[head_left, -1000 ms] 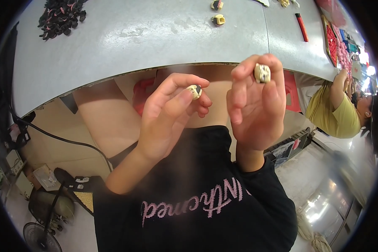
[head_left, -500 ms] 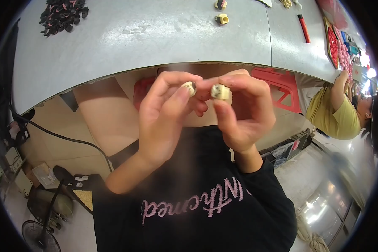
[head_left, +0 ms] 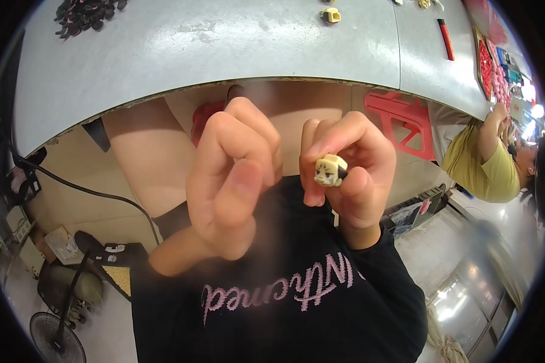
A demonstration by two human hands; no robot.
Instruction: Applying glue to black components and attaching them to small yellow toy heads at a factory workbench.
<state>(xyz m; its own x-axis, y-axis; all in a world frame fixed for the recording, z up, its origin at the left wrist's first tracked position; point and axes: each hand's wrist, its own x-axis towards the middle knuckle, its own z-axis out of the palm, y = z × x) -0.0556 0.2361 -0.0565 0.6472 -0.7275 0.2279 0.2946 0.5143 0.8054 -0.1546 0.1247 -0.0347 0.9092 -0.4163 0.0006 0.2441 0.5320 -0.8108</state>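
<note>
In front of you, across the upper edge of the view, runs the smooth grey tabletop, and over at its right end sits a co-worker in a yellow-green top. Your own black cloth T-shirt fills the lower middle, and a pinkish-red plastic stool shows beyond your right hand. That hand is narrow, pinching something between thumb and fingers; your left hand is raised beside it with its fingers curled in, and you cannot tell from here whether it hides anything. On the tabletop, a heap of small black pieces lies far left and a slim red stick-shaped tool far right. Nearer the middle is a loose cream-and-dark hollow piece, well apart from both hands. Your right hand holds the small cream-and-black moulded head, which lies to the right of your left hand, near but not touching; it is blocky, with no clear long axis, its face turned up toward you, and nothing stands between it and your left hand
</note>
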